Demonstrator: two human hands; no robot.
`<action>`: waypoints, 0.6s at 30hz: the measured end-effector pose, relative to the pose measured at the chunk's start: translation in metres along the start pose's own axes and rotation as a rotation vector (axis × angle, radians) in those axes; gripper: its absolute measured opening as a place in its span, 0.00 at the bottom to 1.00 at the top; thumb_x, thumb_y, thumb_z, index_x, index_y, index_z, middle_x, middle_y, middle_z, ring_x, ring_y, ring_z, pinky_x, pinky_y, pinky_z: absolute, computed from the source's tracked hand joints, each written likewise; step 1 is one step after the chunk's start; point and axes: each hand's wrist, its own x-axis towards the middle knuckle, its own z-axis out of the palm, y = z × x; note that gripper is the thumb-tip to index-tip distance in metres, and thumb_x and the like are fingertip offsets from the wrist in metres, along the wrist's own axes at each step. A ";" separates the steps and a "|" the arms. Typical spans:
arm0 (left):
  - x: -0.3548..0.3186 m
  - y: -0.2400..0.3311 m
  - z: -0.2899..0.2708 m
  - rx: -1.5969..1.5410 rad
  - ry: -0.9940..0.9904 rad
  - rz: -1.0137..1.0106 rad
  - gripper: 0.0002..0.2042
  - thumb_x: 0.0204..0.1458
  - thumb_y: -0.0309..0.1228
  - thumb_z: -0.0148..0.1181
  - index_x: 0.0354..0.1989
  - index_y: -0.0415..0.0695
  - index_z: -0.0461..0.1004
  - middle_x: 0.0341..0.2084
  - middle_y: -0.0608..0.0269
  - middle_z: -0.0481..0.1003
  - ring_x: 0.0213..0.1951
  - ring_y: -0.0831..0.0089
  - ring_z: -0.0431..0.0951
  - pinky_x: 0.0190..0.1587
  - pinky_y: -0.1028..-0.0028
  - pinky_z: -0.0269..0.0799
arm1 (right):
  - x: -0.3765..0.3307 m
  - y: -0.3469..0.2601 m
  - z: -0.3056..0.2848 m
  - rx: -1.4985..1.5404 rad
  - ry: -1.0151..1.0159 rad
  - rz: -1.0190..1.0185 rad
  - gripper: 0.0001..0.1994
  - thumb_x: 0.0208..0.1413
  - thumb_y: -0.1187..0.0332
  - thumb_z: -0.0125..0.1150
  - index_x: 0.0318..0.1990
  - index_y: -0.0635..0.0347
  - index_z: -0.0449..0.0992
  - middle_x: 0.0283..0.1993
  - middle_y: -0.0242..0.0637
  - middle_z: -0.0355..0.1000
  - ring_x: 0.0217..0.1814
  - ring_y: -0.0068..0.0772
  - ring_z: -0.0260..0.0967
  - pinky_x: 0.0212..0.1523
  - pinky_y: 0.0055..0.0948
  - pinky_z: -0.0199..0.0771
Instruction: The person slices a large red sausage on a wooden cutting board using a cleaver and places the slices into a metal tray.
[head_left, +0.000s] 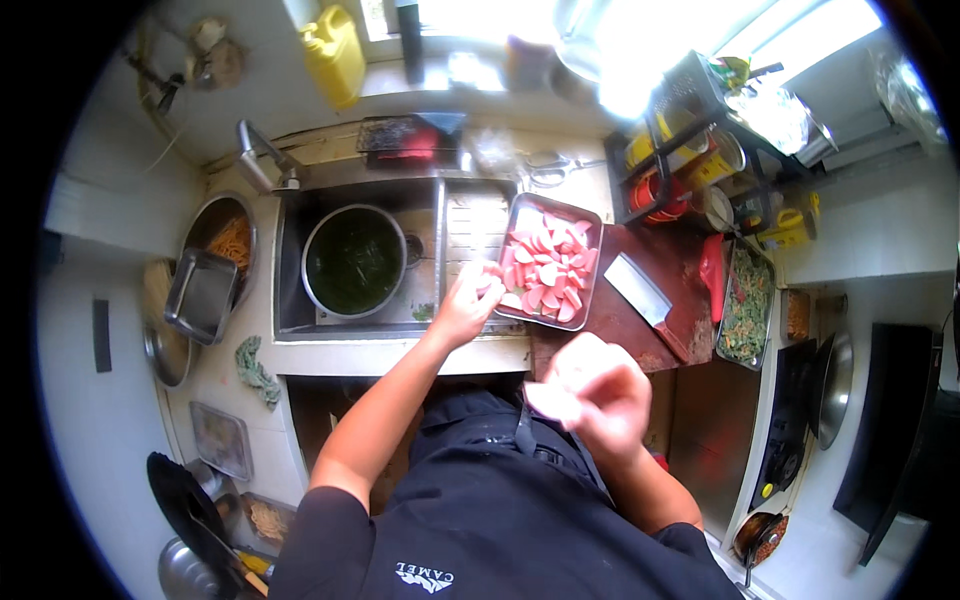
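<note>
A rectangular metal tray (513,215) full of pink, half-round slices (548,262) with paler cut faces sits between the sink and the cutting board; they look like sausage. At the tray's near left corner, my left hand (465,308) is closed, with what looks like a pink slice at its fingertips. My right hand (600,395) is raised in front of my body, nearer than the tray and somewhat blurred. Its fingers pinch a pale pink slice (552,402). A cleaver (638,288) lies flat on the reddish cutting board (690,290), right of the tray, handle toward me.
Left of the tray is a sink (425,305) holding a large round pot (306,262) of dark green liquid. A tray of chopped greens (745,310) lies right of the board. A black rack (650,165) of cans stands behind. A green cloth (257,372) lies at left.
</note>
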 end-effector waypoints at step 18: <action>0.050 -0.001 0.062 0.660 0.341 0.216 0.20 0.55 0.25 0.67 0.58 0.44 0.79 0.64 0.50 0.72 0.66 0.48 0.71 0.70 0.55 0.65 | 0.050 -0.050 -0.094 -0.062 -0.282 -0.238 0.01 0.61 0.78 0.69 0.37 0.66 0.83 0.39 0.42 0.84 0.39 0.45 0.84 0.44 0.38 0.85</action>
